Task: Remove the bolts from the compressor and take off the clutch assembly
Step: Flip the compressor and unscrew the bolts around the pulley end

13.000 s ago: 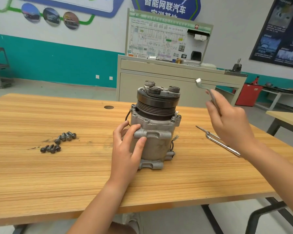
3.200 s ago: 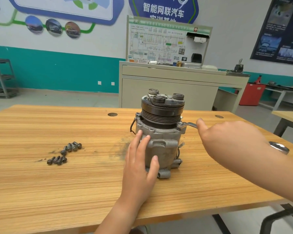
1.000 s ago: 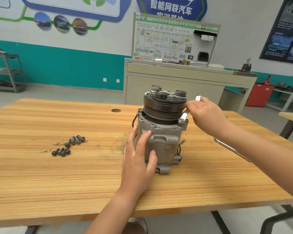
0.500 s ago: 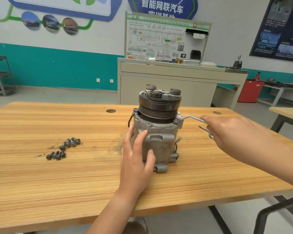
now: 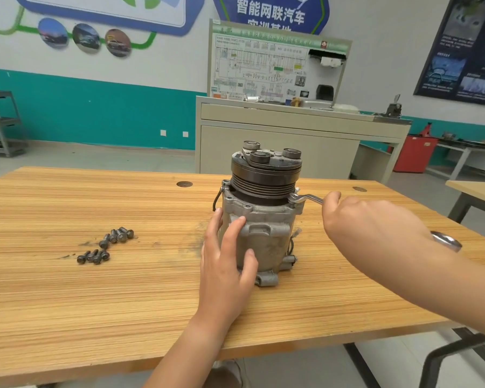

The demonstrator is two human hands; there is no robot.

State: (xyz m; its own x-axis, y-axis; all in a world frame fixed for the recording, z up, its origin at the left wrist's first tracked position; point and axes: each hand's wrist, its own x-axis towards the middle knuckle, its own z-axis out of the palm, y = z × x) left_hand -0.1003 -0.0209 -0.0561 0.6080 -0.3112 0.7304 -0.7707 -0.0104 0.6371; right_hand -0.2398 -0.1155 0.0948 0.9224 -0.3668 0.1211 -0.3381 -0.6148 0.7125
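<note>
The grey compressor [image 5: 266, 242] stands upright on the wooden table [image 5: 95, 298], with the dark ribbed clutch assembly [image 5: 265, 175] on top. My left hand [image 5: 226, 264] rests on the housing's left front, fingers spread and straight. My right hand [image 5: 373, 225] grips the handle of a silver wrench [image 5: 305, 198]. Its head sits on a bolt at the housing's upper right flange. Several removed bolts [image 5: 107, 245] lie loose on the table to the left.
Another shiny tool end [image 5: 445, 240] shows on the table just behind my right forearm. A beige training cabinet [image 5: 291, 135] stands behind the table. A second table [image 5: 476, 191] is at the right, a metal shelf [image 5: 0, 121] at the far left.
My right hand has swung the wrench handle back and forth on the upper right bolt; now it points right and toward me. My left hand stays on the housing.
</note>
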